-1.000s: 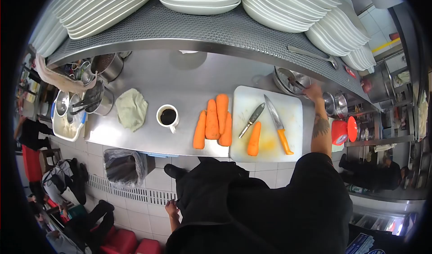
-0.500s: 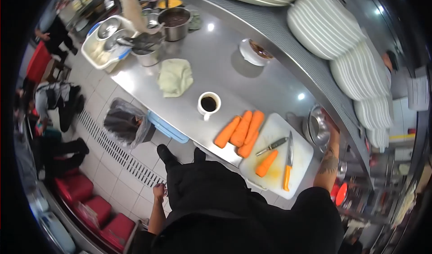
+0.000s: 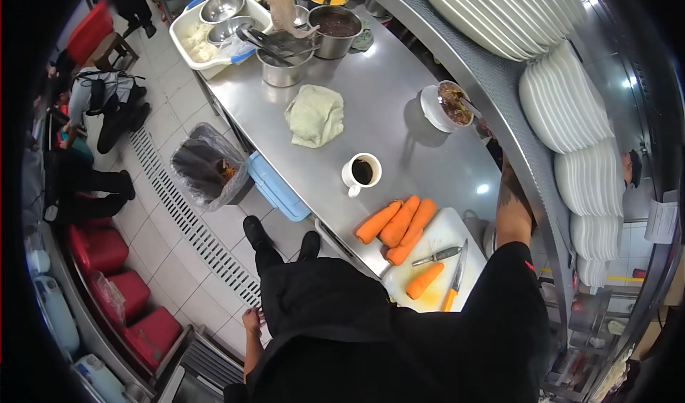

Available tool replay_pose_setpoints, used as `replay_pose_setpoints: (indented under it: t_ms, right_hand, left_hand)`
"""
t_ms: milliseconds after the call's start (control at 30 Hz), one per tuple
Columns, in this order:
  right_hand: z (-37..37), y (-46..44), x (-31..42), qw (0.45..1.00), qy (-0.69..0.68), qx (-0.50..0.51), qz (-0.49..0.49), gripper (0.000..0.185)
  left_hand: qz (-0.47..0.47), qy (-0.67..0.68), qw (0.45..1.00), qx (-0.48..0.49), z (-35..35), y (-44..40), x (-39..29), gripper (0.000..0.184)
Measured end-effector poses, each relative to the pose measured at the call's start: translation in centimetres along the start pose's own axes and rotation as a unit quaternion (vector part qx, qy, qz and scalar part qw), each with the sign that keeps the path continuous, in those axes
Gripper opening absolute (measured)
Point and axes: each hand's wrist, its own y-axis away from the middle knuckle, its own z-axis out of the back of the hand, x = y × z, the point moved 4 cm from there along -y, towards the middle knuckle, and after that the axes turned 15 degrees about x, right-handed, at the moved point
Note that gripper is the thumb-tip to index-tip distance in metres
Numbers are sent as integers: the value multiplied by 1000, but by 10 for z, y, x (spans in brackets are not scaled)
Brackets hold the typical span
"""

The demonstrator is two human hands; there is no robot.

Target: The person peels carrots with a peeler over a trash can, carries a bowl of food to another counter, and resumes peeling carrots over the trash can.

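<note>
My right arm reaches under the metal shelf; my right hand [image 3: 488,133] is mostly hidden by the shelf edge, near a white bowl [image 3: 437,110] of brown food with a spoon. My left hand [image 3: 252,320] hangs low beside my body with its fingers curled and nothing visible in them. Several orange carrots [image 3: 399,222] lie by a white cutting board [image 3: 447,232]. On the board are one more carrot [image 3: 425,281], a dark-handled peeler [image 3: 437,254] and an orange-handled knife [image 3: 457,278]. A white mug [image 3: 362,170] of dark liquid stands left of the carrots.
A pale green cloth [image 3: 315,116] lies on the metal table [image 3: 264,132]. Behind it are metal pots [image 3: 283,72] and a white tub [image 3: 207,64]. Plate stacks [image 3: 564,96] fill the shelf at right. A lined bin [image 3: 210,166] stands on the floor; other people are at far left.
The view has turned and shifted toward the table's pot end. My right hand has moved from the metal bowls beyond the board to beside the bowl of brown food. My left hand stays low.
</note>
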Motion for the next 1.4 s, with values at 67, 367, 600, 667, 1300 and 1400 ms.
replay_pose_setpoints:
  t_ms: [67,367,600,667,1300,1400]
  right_hand:
    - [-4,-7,-1,1000,-14,6,0,28]
    - [2,4,37,990,-139,34,15,29]
    - [18,31,125,947,-297,94,73,29]
    - [11,32,170,932,-323,120,108,29]
    - [-183,-29,708,808,193,193,522,25]
    - [-190,-45,720,800,16,320,508,29]
  left_hand:
    - [14,4,1000,-3,11,7,25,19]
    - [-12,-30,999,2,6,4,-5,16]
    - [-79,-66,994,34,-13,-33,-100,14]
    - [-76,-117,989,45,-20,-42,-125,15]
    - [-61,67,995,34,71,-86,-122,17]
    - [-341,-583,730,102,95,-67,-109,24]
